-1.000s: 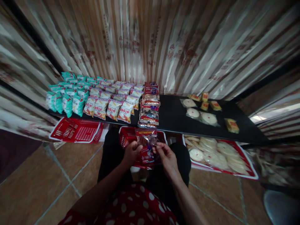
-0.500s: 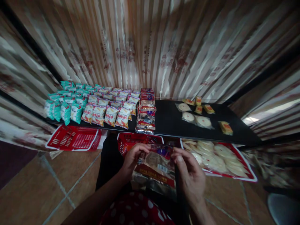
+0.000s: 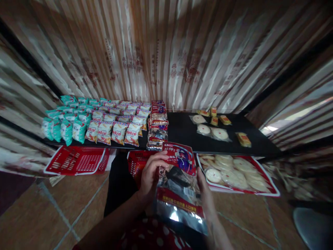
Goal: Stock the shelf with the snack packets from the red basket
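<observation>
The bag (image 3: 179, 184) is held between both hands over the person's lap, just short of the worktop (image 3: 179, 132), its long axis running almost straight away from the body, with the red printed end far and the silver end near. The left hand (image 3: 149, 173) grips its left edge, fingers folded over the front towards the far corner; the right hand (image 3: 206, 191) holds the right edge lower down, its fingers hidden behind, so how firmly cannot be told. A row of matching packets (image 3: 158, 130) lies ahead and a little to the left, also running away from the person, so the two line up roughly parallel and the left hand is the nearer to it. Left of that row stand white-and-orange snack bags (image 3: 118, 130); to its right, well apart, lie flat round packs (image 3: 220, 133).
</observation>
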{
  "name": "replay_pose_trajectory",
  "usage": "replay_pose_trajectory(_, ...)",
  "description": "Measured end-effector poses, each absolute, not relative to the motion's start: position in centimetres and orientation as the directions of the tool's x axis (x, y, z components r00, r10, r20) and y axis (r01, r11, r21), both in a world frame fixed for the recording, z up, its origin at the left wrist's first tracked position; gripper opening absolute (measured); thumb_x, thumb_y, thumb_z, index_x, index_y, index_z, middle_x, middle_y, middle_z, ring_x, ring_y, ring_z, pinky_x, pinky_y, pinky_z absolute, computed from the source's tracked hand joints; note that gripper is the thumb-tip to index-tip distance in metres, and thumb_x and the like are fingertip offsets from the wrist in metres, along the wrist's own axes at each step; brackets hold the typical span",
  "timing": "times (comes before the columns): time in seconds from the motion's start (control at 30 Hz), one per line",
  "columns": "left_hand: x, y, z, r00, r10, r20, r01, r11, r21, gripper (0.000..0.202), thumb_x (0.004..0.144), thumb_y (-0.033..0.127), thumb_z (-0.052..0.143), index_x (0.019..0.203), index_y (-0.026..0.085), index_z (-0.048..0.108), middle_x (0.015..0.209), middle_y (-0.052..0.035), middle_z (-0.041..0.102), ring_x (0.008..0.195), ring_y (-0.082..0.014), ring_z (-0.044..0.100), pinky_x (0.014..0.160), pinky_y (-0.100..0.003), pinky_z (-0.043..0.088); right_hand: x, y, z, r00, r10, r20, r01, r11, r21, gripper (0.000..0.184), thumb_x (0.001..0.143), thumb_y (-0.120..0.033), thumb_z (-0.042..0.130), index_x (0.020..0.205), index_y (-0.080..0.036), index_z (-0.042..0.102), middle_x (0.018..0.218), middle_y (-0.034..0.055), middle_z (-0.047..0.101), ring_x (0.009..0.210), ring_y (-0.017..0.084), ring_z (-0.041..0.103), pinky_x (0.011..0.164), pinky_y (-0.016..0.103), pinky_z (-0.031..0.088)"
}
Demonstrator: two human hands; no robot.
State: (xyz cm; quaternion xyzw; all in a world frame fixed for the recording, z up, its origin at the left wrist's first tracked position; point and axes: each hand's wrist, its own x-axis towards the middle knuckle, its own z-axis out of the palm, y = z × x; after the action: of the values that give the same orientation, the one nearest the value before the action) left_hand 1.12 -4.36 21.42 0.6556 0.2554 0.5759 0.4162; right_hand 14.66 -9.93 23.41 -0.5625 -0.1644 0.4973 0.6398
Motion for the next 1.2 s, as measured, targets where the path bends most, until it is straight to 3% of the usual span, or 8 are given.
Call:
replay_pose_trajectory(0.13,0.9,-4.4,20.5,0.285,0.729,0.622,-0.055,-0.636,0.77,0.017,0.09,0.026,0.046,0.096,0.021,0.061,0.11,-0.0081,0.058,0.119,-0.0256,0.049,0.098,-0.042,0.041,14.8,-10.0,22.9,0.331,0.86,-0.389,-0.549,-0.16,-0.821,0.043,0.066,-0.053,0.071,0.097,-0.024,0.069,0.078,0.004,0.073,0.077,0.025,0.069,0.071,0.036,0.054)
replay_pose_trajectory(0.27,0.2,-4.0,19.4,0.32,0.784,0.533,0.099,-0.587,0.804,0.017,0.084,0.026,0.054,0.098,0.023,0.063,0.124,-0.0089,0.052,0.123,-0.0276,0.045,0.098,-0.041,0.041,14.8,-9.7,22.2,0.253,0.886,-0.389,-0.601,-0.171,-0.781,0.051,0.061,-0.039,0.079,0.107,-0.023,0.064,0.081,0.0043,0.073,0.073,0.023,0.069,0.071,0.037,0.054)
replay_pose_trajectory(0.37,-0.1,-3.8,18.6,0.301,0.877,0.374,0.163,-0.434,0.886,0.03,0.079,0.033,0.059,0.108,0.025,0.063,0.132,-0.0091,0.048,0.119,-0.0279,0.049,0.097,-0.039,0.043,14.8,-9.6,21.8,0.237,0.904,-0.355,-0.619,-0.141,-0.773,0.049,0.063,-0.037,0.079,0.108,-0.026,0.063,0.088,0.0042,0.073,0.074,0.022,0.069,0.071,0.036,0.054)
replay_pose_trajectory(0.53,0.2,-4.1,17.7,0.257,0.964,0.064,0.032,-0.074,0.997,0.04,0.086,0.042,0.046,0.12,0.022,0.055,0.113,-0.0086,0.064,0.106,-0.0245,0.059,0.091,-0.037,0.047,15.2,-9.2,21.5,0.242,0.903,-0.356,-0.633,-0.131,-0.763,0.046,0.063,-0.035,0.08,0.105,-0.027,0.063,0.091,0.0033,0.072,0.076,0.021,0.068,0.071,0.034,0.054)
replay_pose_trajectory(0.7,0.3,-5.0,18.3,0.293,0.938,-0.187,-0.012,0.199,0.98,0.04,0.086,0.05,0.043,0.101,0.02,0.064,0.098,-0.006,0.069,0.093,-0.0221,0.062,0.081,-0.031,0.049,16.2,-8.5,21.3,0.308,0.872,-0.38,-0.631,-0.112,-0.768,0.045,0.06,-0.036,0.081,0.1,-0.026,0.064,0.089,0.0023,0.072,0.074,0.02,0.068,0.069,0.032,0.054)
replay_pose_trajectory(0.87,1.1,-5.7,18.8,0.42,0.882,-0.212,0.018,0.225,0.974,0.025,0.076,0.041,0.061,0.084,0.016,0.061,0.074,0.0001,0.061,0.069,-0.0134,0.057,0.062,-0.021,0.046,16.7,-7.8,21.0,0.331,0.867,-0.372,-0.572,-0.129,-0.81,0.053,0.062,-0.037,0.08,0.109,-0.026,0.06,0.092,0.0024,0.072,0.075,0.02,0.068,0.067,0.03,0.054)
replay_pose_trajectory(1.0,2.3,-5.1,18.7,0.408,0.876,-0.258,-0.023,0.292,0.956,0.028,0.077,0.044,0.058,0.079,0.016,0.054,0.064,0.0041,0.051,0.047,-0.0074,0.047,0.042,-0.018,0.039,17.2,-6.7,20.0,0.371,0.867,-0.334,-0.49,-0.123,-0.863,0.07,0.064,-0.041,0.078,0.126,-0.029,0.049,0.09,0.0018,0.072,0.073,0.02,0.067,0.064,0.03,0.053)
replay_pose_trajectory(1.2,3.5,-1.8,18.5,0.377,0.9,-0.22,-0.088,0.272,0.958,0.035,0.075,0.047,0.058,0.09,0.015,0.055,0.067,0.0025,0.055,0.043,-0.007,0.048,0.039,-0.019,0.041,18.1,-2.7,18.6,0.413,0.894,-0.174,-0.332,-0.03,-0.943,0.081,0.066,-0.043,0.075,0.136,-0.027,0.037,0.086,0.0003,0.071,0.072,0.017,0.065,0.065,0.028,0.052)
